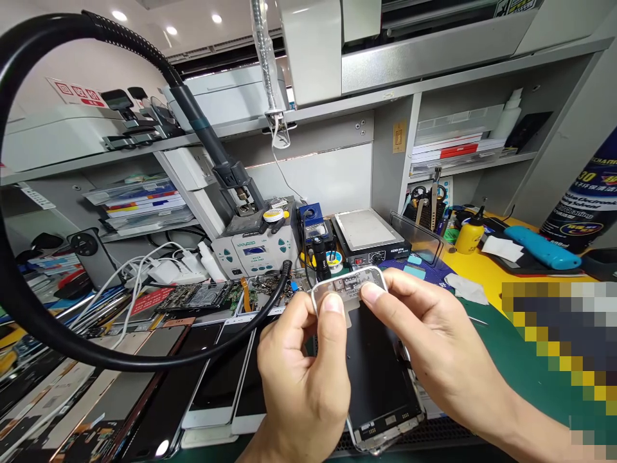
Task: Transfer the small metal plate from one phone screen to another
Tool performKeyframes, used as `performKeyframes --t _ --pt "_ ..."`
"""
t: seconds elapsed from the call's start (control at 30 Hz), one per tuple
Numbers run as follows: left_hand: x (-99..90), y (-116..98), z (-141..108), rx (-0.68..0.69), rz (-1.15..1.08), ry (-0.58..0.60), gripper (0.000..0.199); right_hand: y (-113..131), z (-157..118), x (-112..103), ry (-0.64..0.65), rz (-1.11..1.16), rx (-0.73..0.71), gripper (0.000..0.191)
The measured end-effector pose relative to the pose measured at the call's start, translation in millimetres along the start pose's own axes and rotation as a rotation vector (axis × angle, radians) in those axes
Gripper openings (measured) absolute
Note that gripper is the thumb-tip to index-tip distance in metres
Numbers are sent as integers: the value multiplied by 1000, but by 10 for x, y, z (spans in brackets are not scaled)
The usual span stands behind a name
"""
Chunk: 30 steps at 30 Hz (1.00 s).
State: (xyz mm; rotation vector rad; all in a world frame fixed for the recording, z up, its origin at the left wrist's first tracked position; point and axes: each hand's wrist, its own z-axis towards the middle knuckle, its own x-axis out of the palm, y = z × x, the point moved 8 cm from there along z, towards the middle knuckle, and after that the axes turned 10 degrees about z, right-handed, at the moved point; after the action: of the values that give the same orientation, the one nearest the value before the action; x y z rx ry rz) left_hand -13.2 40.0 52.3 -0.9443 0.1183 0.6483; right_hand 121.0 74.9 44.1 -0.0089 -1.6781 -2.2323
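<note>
Both of my hands are closed around the upper end of a phone screen, which has a dark face and a pale, rounded top rim. A thin metal blade with printed lettering lies flat across that end. The thumb of my left hand presses on its left part, the fingers curled behind. On the right part rests the thumb of my right hand, its other fingers behind the top edge. The lower end of the screen shows small contacts and a clear, ragged edge. What lies under the screen is mostly hidden.
A black hose loops across the left side. Phones and screens lie in a row at left, with circuit boards behind. A soldering station and a heating plate stand at the back. A yellow bottle is at right.
</note>
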Motion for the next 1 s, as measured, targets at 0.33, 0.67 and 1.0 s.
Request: performKeyframes --t 0.33,0.67,1.0 --pt "189 216 -52 -318 -552 133 26 -43 2 17 35 128 33 26" --pt "171 201 -27 -305 -501 132 31 -106 -13 21 50 203 88 22" --pt "107 172 11 -212 -249 107 33 -87 -1 19 42 150 60 21"
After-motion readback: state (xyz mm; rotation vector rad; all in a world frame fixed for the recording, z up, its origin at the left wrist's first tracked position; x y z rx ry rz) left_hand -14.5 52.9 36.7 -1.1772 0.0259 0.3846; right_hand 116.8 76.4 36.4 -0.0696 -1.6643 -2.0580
